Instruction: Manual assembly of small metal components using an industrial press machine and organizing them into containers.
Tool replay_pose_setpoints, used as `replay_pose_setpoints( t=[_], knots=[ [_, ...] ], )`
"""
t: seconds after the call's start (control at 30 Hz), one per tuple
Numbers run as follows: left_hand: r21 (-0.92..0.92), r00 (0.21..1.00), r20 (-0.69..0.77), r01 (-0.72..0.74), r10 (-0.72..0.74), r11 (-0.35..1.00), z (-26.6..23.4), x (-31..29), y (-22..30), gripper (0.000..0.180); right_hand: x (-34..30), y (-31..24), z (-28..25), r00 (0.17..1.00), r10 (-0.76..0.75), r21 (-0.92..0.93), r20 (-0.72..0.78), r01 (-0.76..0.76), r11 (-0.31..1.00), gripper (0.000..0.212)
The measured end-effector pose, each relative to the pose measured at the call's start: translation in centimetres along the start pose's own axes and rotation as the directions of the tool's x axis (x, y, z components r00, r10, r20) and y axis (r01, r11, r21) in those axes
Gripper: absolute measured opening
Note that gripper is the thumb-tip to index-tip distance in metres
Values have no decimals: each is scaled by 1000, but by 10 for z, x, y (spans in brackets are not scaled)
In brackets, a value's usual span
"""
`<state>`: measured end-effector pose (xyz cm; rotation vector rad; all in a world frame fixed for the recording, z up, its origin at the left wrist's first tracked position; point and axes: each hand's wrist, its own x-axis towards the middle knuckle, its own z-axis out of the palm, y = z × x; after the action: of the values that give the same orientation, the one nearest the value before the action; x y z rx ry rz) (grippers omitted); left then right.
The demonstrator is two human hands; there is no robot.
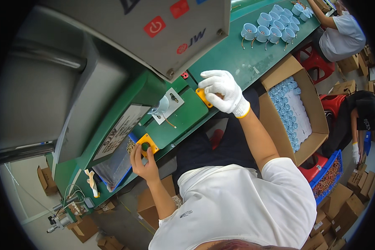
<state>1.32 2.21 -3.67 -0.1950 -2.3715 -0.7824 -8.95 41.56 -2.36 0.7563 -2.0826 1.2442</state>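
My bare left hand (145,166) rests at a yellow control box (153,143) with a dark round button, its fingers stretched out and apart, gripping nothing. My right hand (222,92), in a white knitted glove, lies over a second yellow box (202,96); its fingers are loosely bent and apart, and the hand hides most of that box. Between the two boxes, a light-blue cup (159,107) sits on a pale metal plate (174,100) under the green machine head. A thin wire (169,123) trails from the cup. The machine partly covers the cup.
A grey machine housing (154,41) overhangs the green bench (237,68). Several blue cups with wires (275,23) stand at the far right. Beside me is an open carton (317,143) of blue parts. A blue-edged tray (112,166) lies left. Two co-workers are at the right.
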Motion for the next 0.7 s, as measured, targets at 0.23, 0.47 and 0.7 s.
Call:
replay_pose_setpoints(
  t=[0.23, 0.47, 0.7],
  knots=[
    [155, 928, 140, -366, 347, 917, -18, 35, -6, 9, 8, -9, 1, 1000, -7, 5, -22, 7, 1000, 10],
    [97, 981, 170, 81, -96, 992, -21, 58, -66, 19, -8, 5, -4, 985, 173, 281, -14, -163, 946, 33],
    [283, 916, 339, 119, -215, 952, -11, 58, -74, 27, -12, 9, -5, 981, 192, 251, 16, -190, 949, 30]
  ],
)
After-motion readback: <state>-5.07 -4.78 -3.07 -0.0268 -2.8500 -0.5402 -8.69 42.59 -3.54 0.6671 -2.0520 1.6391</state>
